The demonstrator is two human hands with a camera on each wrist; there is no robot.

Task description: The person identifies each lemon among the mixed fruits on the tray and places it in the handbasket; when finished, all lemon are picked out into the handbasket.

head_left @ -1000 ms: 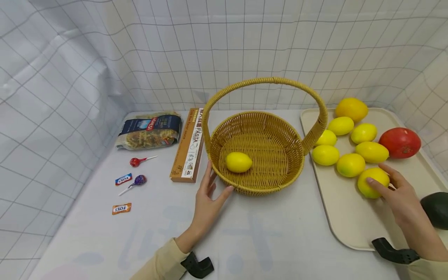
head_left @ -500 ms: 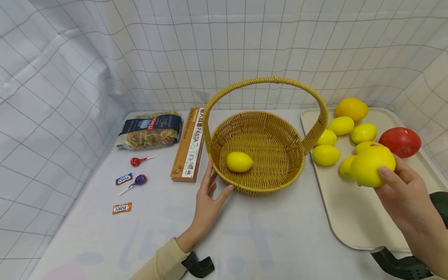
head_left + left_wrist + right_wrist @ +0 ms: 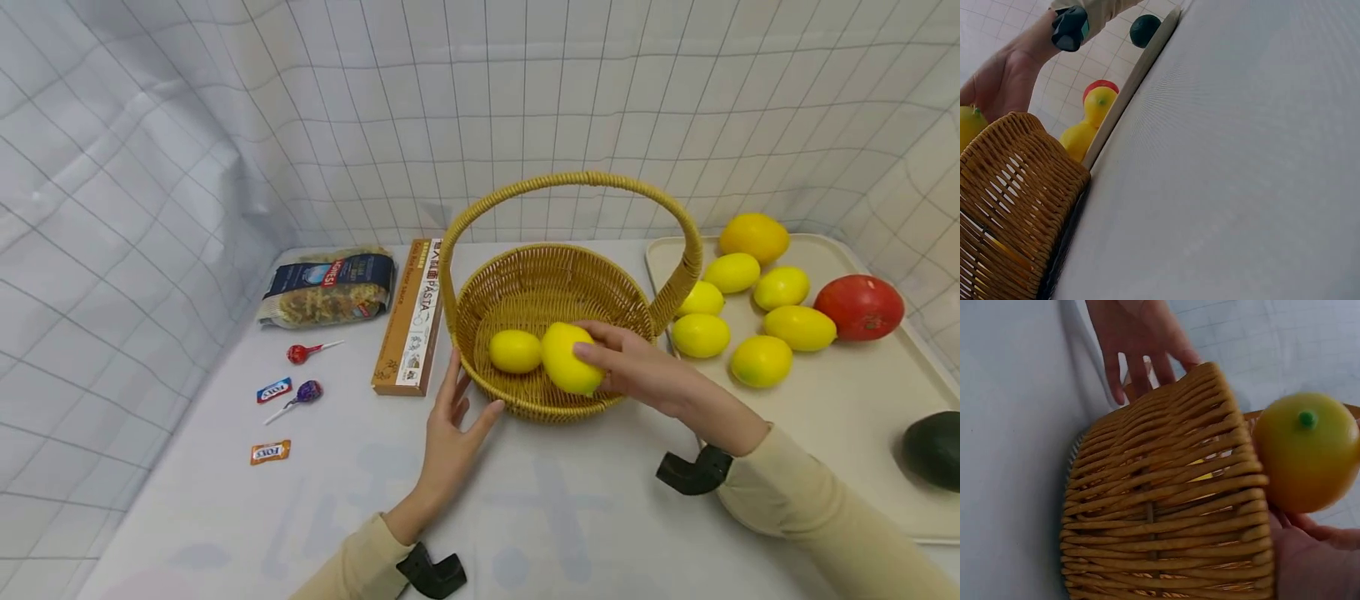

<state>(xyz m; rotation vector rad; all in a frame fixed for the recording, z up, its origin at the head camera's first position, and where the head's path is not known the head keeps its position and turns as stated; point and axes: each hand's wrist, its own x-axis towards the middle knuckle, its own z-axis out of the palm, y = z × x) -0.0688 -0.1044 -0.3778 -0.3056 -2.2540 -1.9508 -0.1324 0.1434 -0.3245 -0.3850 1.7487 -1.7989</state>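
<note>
My right hand [image 3: 648, 373] grips a yellow lemon [image 3: 568, 360] over the front right part of a wicker basket [image 3: 551, 411] with a tall arched handle. A second, smaller lemon [image 3: 515, 352] lies inside on the left. In the right wrist view the held lemon [image 3: 1307, 456] shows a green tip and stands just past the rim. At the basket's front left side, my left hand [image 3: 448, 442] rests its outstretched fingers against the wall, thumb toward the front rim. The left wrist view catches the lower basket weave [image 3: 1016, 200] and the right hand [image 3: 1007, 81] beyond it.
A beige tray [image 3: 847, 467] on the right bears several lemons [image 3: 761, 361], an orange-yellow fruit [image 3: 753, 238], a red tomato-like fruit [image 3: 859, 307] and a dark green one [image 3: 933, 450]. Left of the basket lie a pasta box [image 3: 408, 321], a pasta bag [image 3: 327, 286], lollipops [image 3: 307, 392] and wrapped candies [image 3: 270, 452].
The right hand has picked up the lemon from the tray's front and carried it left, over the basket. The left hand stays at the basket's side.
</note>
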